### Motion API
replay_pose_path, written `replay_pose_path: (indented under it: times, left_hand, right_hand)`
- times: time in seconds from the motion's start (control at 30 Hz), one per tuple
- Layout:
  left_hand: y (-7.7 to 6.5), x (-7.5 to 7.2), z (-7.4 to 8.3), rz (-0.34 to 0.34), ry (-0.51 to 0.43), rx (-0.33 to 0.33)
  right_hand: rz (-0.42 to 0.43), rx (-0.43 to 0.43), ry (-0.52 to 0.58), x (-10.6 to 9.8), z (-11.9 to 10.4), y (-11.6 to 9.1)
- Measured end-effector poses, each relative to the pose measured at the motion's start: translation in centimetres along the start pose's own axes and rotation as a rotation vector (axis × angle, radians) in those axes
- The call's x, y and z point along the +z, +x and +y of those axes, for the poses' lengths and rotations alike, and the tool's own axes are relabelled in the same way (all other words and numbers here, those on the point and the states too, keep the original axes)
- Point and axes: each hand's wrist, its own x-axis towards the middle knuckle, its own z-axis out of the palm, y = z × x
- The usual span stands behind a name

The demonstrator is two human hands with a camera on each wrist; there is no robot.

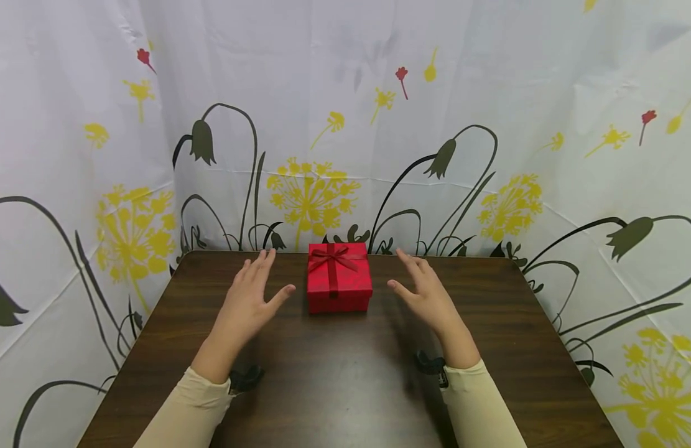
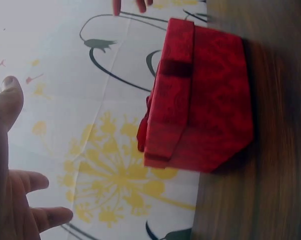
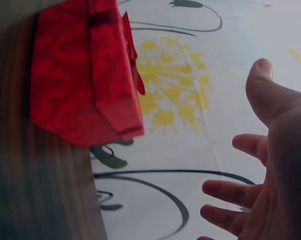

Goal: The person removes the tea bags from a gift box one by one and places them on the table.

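A red patterned gift box (image 1: 345, 300) with its lid on stands near the far edge of the table. Dark red ribbon crosses the lid and ends in a bow (image 1: 333, 256). To the left of the box my left hand (image 1: 249, 305) is held with fingers extended and thumb spread toward it, apart from the box. On the other side my right hand (image 1: 431, 303) mirrors it, fingers extended, thumb toward the box. Both wrist views show the box (image 2: 215, 95) beyond an empty palm, and fingers of the right hand (image 2: 130, 6) appear at the top of the left wrist view.
The dark wooden table (image 1: 323, 386) runs back to a white curtain (image 1: 334, 74) printed with yellow and grey-green flowers. More of the curtain borders the table on the left and right. A black strap (image 1: 245, 378) sits on the left wrist, another strap (image 1: 430, 363) on the right.
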Motion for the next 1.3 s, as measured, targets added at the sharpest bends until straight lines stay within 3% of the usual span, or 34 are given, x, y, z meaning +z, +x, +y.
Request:
replay_pose_path:
  times: [0.23,0.63,0.73,0.97,1.3]
  left_hand:
    - [0.3,1.4,0.5,0.010,-0.052,-0.047]
    - [0.0,2.3,0.6,-0.024,-0.127,-0.124]
    - [0.2,2.8,0.8,-0.052,-0.186,-0.162]
    - [0.7,4.2,1.9,-0.122,-0.472,-0.264]
    - [0.7,5.3,2.6,-0.158,-0.575,-0.223]
  right_hand:
    - [0.007,0.063,0.034,2.2,-0.9,0.3]
    - [0.038,0.154,0.129,3.7,-1.9,0.6]
    - [0.054,0.174,0.179,4.1,-2.3,0.8]
    - [0.034,0.261,0.284,5.5,-3.3,0.8]
    - [-0.004,0.186,0.320,6.8,-3.0,1.1]
